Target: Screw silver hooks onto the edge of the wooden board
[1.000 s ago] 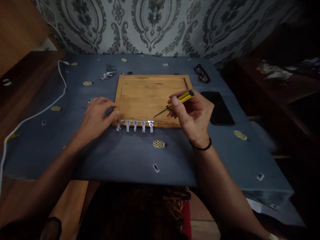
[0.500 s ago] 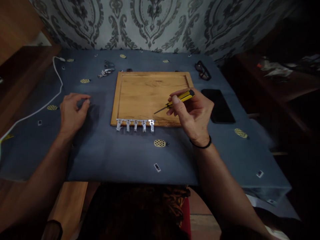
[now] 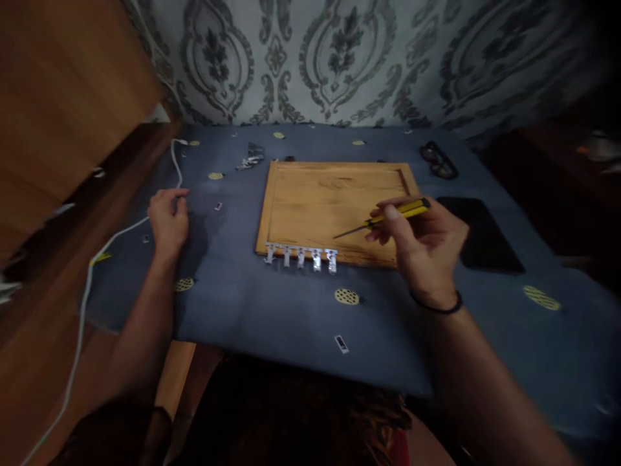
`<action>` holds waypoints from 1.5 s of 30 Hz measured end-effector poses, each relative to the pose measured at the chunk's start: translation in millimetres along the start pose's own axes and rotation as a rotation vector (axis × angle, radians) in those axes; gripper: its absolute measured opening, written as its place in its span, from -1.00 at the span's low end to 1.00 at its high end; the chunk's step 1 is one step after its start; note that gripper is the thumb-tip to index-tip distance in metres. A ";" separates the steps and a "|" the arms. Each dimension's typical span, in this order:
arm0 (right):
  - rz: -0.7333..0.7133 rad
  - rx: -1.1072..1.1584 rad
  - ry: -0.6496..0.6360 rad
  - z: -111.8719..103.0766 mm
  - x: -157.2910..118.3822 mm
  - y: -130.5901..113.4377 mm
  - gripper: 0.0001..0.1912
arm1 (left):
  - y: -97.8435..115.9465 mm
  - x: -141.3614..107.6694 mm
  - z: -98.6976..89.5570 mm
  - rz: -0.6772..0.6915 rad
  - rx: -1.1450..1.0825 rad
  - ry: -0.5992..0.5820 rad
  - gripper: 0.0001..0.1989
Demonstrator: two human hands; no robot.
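Observation:
My right hand (image 3: 429,243) grips a screwdriver (image 3: 398,213) with a yellow and black handle. Its thin shaft points left and down over the wooden board (image 3: 334,207), close to the front edge. Several shiny metal clips (image 3: 301,257) sit side by side along the left part of that edge, overhanging it. To the left of the board, apart from it, my left hand (image 3: 169,219) is over the cloth near a white cable. Its thumb and forefinger are close together in a pinch; whatever may be between them is too small to make out.
More metal clips (image 3: 251,158) lie behind the board's left corner. Eyeglasses (image 3: 439,160) and a dark phone (image 3: 485,236) rest on the right. The white cable (image 3: 87,285) runs down the left side of the blue patterned tablecloth (image 3: 272,310).
The view has turned left, so everything appears further right. My left hand has drawn away from the board towards the cable. My right hand keeps the screwdriver over the board.

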State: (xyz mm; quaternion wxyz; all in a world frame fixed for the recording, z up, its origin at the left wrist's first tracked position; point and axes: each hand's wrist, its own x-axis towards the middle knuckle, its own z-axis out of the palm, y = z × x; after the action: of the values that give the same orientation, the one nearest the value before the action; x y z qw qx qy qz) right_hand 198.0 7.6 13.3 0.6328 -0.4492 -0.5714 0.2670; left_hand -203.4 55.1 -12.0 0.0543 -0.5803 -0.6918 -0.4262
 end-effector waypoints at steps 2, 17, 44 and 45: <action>0.035 0.018 0.021 0.6 1.4 -0.6 -0.61 | -8.4 2.5 -2.4 -0.027 -0.013 0.024 -0.72; 0.358 0.375 0.053 -12.8 23.5 6.0 -0.66 | -17.9 7.6 -39.2 -0.072 -0.226 0.206 -0.68; 1.045 0.587 0.436 -94.4 -105.1 -34.5 -0.36 | 19.2 53.2 44.8 0.128 0.041 -0.422 -0.65; 1.055 0.612 0.473 -95.6 -109.9 -35.5 -0.35 | 25.7 62.9 59.1 0.134 0.056 -0.436 -0.64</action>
State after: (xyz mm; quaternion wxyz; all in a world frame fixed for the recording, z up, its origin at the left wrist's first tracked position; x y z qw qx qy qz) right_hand 261.4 -127.3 -3.3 0.6249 -0.5153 -0.0178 0.5862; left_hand -176.9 140.3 0.1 -0.0523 -0.7018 -0.6585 -0.2668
